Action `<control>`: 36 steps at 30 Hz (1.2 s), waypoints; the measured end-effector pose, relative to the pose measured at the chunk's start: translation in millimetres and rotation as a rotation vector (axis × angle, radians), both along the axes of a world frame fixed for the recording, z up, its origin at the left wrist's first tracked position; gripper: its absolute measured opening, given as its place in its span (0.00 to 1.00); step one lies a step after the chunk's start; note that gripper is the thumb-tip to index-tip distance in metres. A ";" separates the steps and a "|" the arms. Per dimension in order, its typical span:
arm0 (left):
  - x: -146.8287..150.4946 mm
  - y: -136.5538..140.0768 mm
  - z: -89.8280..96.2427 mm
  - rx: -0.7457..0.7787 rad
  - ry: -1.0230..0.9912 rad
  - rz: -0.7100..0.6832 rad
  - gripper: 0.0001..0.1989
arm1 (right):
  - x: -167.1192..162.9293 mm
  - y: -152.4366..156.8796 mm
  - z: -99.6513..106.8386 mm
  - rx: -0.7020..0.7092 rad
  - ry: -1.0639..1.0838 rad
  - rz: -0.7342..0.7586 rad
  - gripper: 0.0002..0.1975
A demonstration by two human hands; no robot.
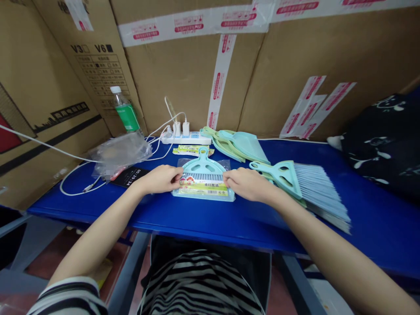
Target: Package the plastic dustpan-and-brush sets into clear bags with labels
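A light-blue hand brush and dustpan set lies flat in front of me inside a clear plastic bag. Across its lower part runs a yellow-green printed label. My left hand is closed, pinching the bag's left edge. Opposite it, my right hand pinches the right edge, its fingertips partly hidden. Just right of that hand is a stack of blue and green brushes with bristles pointing right. Behind, blue and green dustpans are piled together. More printed labels lie beyond the set.
A white power strip with chargers and cables stands against the cardboard wall. At left are crumpled plastic bags, a green-labelled bottle and a black phone-like timer. A dark patterned fabric item sits at right.
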State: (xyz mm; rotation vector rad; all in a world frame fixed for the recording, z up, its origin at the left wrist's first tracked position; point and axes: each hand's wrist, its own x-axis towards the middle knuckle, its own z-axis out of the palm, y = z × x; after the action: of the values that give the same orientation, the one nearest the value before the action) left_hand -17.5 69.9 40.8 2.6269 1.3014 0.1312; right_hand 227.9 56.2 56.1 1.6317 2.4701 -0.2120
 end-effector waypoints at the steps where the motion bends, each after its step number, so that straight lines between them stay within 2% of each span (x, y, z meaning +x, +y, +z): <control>1: 0.0 -0.2 0.0 0.003 0.000 -0.002 0.07 | -0.1 -0.2 0.1 -0.002 0.001 -0.002 0.17; 36: -0.1 0.1 -0.1 0.001 0.006 0.007 0.07 | 0.3 0.2 -1.5 0.021 -0.003 0.002 0.17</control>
State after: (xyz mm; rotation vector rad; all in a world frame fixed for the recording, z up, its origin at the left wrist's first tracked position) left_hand -17.7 70.0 40.7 2.6255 1.3128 0.1247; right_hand 228.2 56.4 54.5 1.6367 2.4793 -0.1837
